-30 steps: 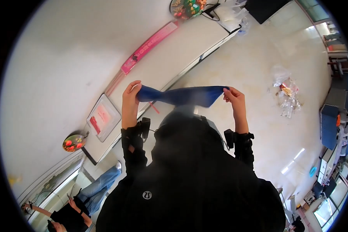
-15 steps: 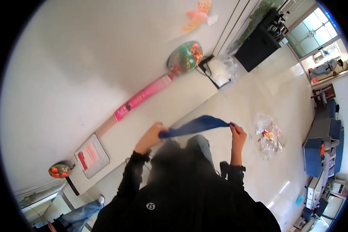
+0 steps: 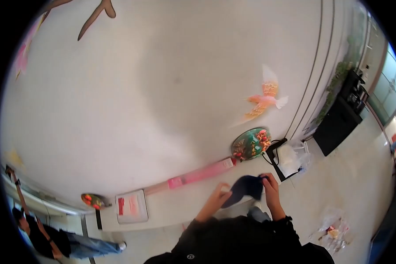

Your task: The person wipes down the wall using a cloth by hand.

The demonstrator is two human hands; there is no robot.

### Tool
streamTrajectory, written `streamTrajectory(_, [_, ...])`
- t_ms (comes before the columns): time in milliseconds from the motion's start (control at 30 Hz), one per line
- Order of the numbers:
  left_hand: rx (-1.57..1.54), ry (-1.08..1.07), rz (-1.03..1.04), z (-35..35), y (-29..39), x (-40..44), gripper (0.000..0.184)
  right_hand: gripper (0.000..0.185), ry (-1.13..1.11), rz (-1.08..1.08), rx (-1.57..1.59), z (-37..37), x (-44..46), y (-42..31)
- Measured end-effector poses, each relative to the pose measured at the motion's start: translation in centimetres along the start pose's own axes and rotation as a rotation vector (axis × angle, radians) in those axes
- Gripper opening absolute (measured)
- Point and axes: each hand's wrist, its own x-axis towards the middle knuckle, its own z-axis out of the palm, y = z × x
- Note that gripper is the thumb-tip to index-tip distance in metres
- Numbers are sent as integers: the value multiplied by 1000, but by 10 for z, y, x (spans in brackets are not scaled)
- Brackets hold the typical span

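Note:
A dark blue piece of cloth (image 3: 247,187) hangs between my two hands, bent into an arch above the long pale ledge. My left hand (image 3: 214,201) has its fingers closed at the cloth's left end. At the other end, my right hand (image 3: 270,188) pinches the upper corner near the bag things. The cloth's exact kind does not show. Just behind it on the ledge lies a long pink box (image 3: 202,173), apart from both hands.
On the ledge (image 3: 163,221) are a clear-lidded tray (image 3: 138,211), a green decorated oval (image 3: 251,144), and a white plastic bag (image 3: 287,159). A black cabinet (image 3: 336,125) stands right. Crumpled clear plastic (image 3: 332,233) lies on the floor. Another person (image 3: 53,237) is at far left.
My view has swung up toward the wall and left. My hands have come closer together, and the cloth, stretched out before, now sags and folds between them.

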Motion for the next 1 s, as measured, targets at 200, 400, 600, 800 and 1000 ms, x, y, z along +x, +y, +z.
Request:
streamTrajectory(200, [151, -43, 11, 67, 35, 73, 50, 11, -496, -112, -136, 17, 74, -73])
streamTrajectory(400, [177, 80, -212, 82, 68, 91, 25, 18, -679, -55, -348, 2, 95, -87])
streamTrajectory(600, [-706, 512, -265, 93, 52, 71, 40, 45, -726, 79, -410, -11, 90, -71])
streamTrajectory(800, [-790, 565, -412, 93, 42, 67, 46, 53, -837, -200, -591, -9, 89, -54])
streamTrajectory(1000, [-871, 520, -280, 52, 61, 56, 56, 34, -639, 12, -649, -17, 101, -37])
